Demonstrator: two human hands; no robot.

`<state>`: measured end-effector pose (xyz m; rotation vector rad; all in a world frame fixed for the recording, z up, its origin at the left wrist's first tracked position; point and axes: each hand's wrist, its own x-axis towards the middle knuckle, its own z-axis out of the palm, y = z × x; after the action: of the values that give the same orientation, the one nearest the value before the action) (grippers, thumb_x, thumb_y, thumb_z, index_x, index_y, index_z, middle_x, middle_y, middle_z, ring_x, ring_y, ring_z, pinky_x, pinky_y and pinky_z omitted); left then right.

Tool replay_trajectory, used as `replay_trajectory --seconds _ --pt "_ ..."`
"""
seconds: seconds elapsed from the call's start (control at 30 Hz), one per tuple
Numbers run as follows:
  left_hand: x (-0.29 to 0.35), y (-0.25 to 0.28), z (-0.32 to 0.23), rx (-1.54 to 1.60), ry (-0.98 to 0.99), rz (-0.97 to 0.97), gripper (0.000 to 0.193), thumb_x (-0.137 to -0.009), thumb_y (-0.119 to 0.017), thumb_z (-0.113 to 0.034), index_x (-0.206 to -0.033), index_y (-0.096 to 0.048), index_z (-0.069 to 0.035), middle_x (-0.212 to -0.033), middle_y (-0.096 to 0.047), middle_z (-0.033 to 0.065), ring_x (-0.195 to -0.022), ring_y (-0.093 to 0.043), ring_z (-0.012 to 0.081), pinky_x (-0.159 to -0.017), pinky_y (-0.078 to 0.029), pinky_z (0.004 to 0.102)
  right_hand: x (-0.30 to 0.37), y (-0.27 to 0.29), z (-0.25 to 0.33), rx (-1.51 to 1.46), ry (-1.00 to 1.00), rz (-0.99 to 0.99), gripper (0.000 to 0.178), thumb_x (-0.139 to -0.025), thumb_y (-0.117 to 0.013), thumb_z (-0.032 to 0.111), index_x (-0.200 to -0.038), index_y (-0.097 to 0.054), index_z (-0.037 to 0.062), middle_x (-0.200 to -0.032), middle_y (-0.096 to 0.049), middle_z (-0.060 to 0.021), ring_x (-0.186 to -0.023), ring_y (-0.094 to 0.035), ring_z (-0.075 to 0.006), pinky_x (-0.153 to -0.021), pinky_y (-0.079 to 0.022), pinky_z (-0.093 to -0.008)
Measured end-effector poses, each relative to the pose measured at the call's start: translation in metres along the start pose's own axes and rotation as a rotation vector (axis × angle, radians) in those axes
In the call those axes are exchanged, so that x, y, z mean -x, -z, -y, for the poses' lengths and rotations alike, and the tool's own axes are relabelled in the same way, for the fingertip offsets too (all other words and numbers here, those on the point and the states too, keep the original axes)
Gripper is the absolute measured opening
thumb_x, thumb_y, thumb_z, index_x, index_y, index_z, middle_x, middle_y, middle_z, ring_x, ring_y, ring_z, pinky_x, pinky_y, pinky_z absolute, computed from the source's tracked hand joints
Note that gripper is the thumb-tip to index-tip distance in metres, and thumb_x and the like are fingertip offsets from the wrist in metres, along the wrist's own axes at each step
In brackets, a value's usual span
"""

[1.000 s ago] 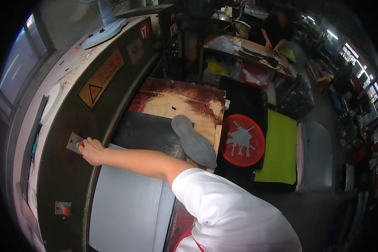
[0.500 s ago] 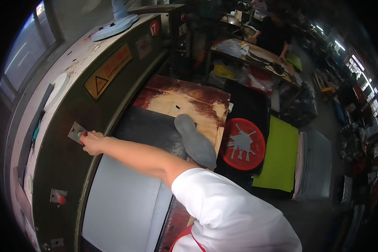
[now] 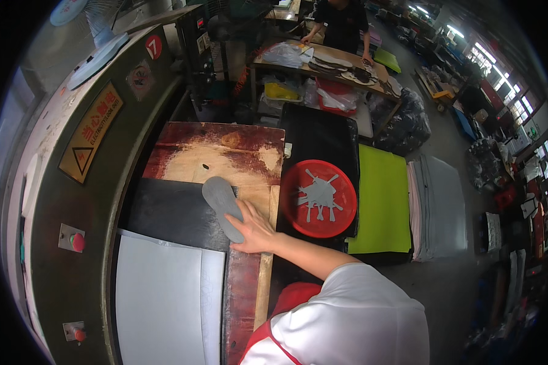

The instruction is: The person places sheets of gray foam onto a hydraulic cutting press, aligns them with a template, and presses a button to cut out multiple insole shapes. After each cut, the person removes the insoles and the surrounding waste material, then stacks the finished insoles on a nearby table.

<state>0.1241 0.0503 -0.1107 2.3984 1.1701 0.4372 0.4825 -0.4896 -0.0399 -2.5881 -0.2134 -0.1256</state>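
My right hand (image 3: 252, 228) reaches in from the right, with its fingers spread over the lower part of a grey shoe-sole-shaped piece (image 3: 219, 190). One finger lies across the piece and the others are at its right edge. The piece lies tilted, partly on a black sheet (image 3: 170, 210) and partly on a worn wooden board (image 3: 189, 161). My palm and fingers hide some of its near end. My left hand does not show.
A green machine body (image 3: 103, 201) with red push buttons (image 3: 77, 242) runs along the left. Light grey sheets (image 3: 158, 298) lie in front. A red round tray (image 3: 292, 213) holds grey scraps, beside yellow-green sheets (image 3: 380, 201). A person (image 3: 341, 27) stands at a far table.
My right hand has left the button on the machine and moved right onto the sole-shaped piece. The view has shifted too, bringing the far table and the person more into sight.
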Motion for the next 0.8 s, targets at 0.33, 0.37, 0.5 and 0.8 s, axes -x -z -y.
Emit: replay_trajectory --seconds 0.33,0.37,0.5,0.8 --pt "0.005 -0.003 -0.053 0.097 0.279 -0.248 0.032 -0.095 -0.046 -0.017 -0.116 -0.062 0.002 -0.107 -0.068 0.0129 -0.095 -0.063 0.0213 -0.090 -0.047 0.0332 0.016 -0.002 -0.016 0.099 0.066 -0.080 0.085 -0.063 -0.078 0.043 -0.130 -0.045 0.0029 -0.123 -0.041 -0.0328 -0.117 -0.040 -0.0491 -0.095 -0.041 -0.0525" --pt "0.007 -0.006 -0.052 0.143 0.316 -0.274 0.032 -0.096 -0.046 -0.017 -0.115 -0.063 0.002 -0.105 -0.069 0.0122 -0.091 -0.063 0.0203 -0.088 -0.047 0.0325 0.015 -0.004 -0.017 -0.027 0.041 -0.078 0.081 -0.064 -0.079 0.039 -0.128 -0.047 0.0011 -0.122 -0.046 -0.0291 -0.118 -0.043 -0.0441 -0.095 -0.042 -0.0502" --pt "0.024 -0.014 -0.055 -0.012 0.076 -0.403 0.023 -0.088 -0.058 -0.017 -0.074 -0.061 0.001 -0.066 -0.056 0.0181 -0.058 -0.054 0.0330 -0.054 -0.041 0.0408 0.005 0.011 -0.027 -0.243 -0.051 0.053 0.092 -0.059 -0.081 0.013 -0.140 -0.037 0.0057 -0.137 -0.043 -0.0159 -0.126 -0.042 -0.0297 -0.105 -0.035 -0.0385" --pt "0.023 -0.012 -0.081 -0.104 0.032 -0.450 0.033 -0.086 -0.062 -0.020 -0.058 -0.050 -0.008 -0.055 -0.047 0.0072 -0.061 -0.050 0.0271 -0.063 -0.035 0.0401 0.033 0.036 0.072 -0.844 0.146 0.192 0.100 -0.062 -0.082 0.034 -0.140 -0.028 0.0011 -0.132 -0.043 -0.0173 -0.121 -0.045 -0.0288 -0.103 -0.034 -0.0386"
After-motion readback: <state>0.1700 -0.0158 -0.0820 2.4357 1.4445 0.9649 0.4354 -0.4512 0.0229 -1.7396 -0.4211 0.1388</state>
